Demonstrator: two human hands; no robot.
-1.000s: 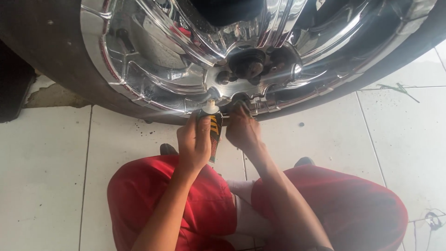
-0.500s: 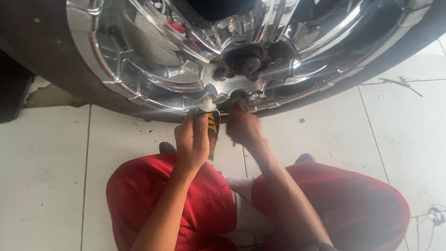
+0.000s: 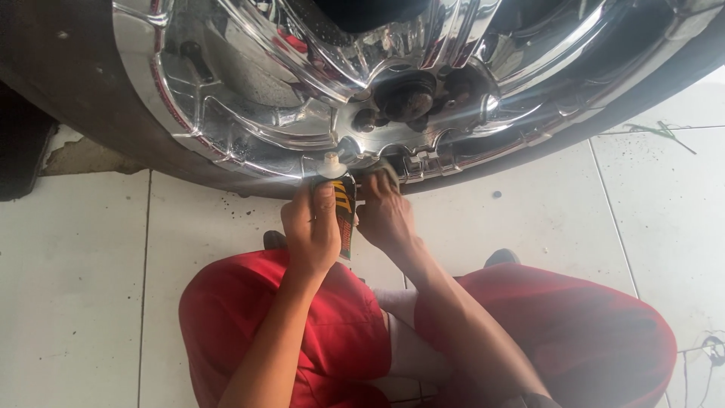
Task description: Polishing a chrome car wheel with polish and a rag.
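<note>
**Hands at a chrome wheel**

A crouching person's left hand is gripping a yellow tube, nozzle touching the chrome wheel. Their right hand is closing around a small cloth against the rim.

Garage or car workshop: chrome wheel, tiled floor.

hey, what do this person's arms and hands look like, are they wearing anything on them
Both forearms are bare, with no sleeves showing. The left hand and right hand wear no gloves, and no rings, watch or bracelet can be seen. The fingers are bare too. Below them, the person wears red trousers.
</note>
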